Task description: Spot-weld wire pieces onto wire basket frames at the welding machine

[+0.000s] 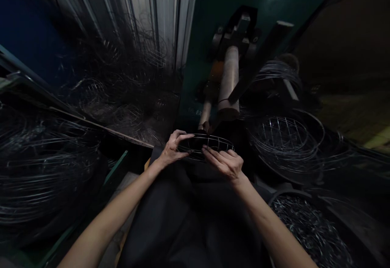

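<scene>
We grip a round, dark metal-wire frame [217,138] between us, left hand [174,149] pinching its left end, right hand [226,162] clasping its right, its long axis crosswise near the green metal machine's [198,48] slim, grey cylindrical arm [206,111].

Bare forearms [122,204] angled inward, left grip [176,148] pinching, right grip [224,161] bent, fingers [213,156] extended leftward
</scene>
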### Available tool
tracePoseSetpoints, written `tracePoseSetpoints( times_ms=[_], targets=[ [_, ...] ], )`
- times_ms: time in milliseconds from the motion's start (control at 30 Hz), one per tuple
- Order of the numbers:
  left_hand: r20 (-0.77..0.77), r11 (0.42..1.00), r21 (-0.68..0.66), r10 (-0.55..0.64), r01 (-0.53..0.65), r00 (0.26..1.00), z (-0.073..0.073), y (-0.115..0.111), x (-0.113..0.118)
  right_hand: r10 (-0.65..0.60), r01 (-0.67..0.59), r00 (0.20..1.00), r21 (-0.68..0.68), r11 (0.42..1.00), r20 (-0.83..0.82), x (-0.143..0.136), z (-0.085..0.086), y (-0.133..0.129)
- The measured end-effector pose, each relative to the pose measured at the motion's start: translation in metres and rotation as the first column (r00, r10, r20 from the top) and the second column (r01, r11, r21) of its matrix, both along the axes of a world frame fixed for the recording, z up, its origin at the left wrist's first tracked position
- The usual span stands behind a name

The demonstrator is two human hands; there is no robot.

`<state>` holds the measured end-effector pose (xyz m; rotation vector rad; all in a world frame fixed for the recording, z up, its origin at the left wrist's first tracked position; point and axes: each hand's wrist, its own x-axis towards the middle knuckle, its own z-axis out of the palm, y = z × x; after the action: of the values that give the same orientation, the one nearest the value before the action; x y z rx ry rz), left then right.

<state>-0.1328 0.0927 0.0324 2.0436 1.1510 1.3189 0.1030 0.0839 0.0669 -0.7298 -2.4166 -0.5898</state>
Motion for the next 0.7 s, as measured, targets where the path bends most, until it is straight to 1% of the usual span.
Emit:
tracePoseSetpoints(
  times_ms=[200, 400, 567, 633, 700],
  targets=[
    [-0.024, 0.999, 0.045, -0.005, 0.006, 1.000, 0.002, 0.003, 0.004, -0.025, 0.025, 1.000, 0.075, 0.997, 0.008, 0.002, 0.002, 0.000],
    [-0.028, 1.000, 0.028, 0.003, -0.003, 1.000, -0.001, 0.014, 0.003, -0.042, 0.039, 0.999, 0.089, 0.995, 0.034, 0.002, 0.000, 0.009],
    [-0.029, 0.997, 0.068, -0.019, 0.021, 0.999, -0.002, 0.022, 0.003, -0.042, 0.040, 0.999, 0.109, 0.993, 0.014, -0.003, 0.003, 0.014],
    [-0.035, 0.998, 0.067, -0.014, 0.016, 0.999, -0.005, 0.023, 0.002, -0.057, 0.055, 0.998, 0.104, 0.993, 0.008, -0.002, 0.001, 0.013],
    [-0.049, 0.998, 0.058, -0.004, 0.007, 0.999, -0.009, 0.025, -0.001, -0.070, 0.069, 0.998, 0.090, 0.994, 0.001, 0.003, -0.005, 0.014]
  ],
)
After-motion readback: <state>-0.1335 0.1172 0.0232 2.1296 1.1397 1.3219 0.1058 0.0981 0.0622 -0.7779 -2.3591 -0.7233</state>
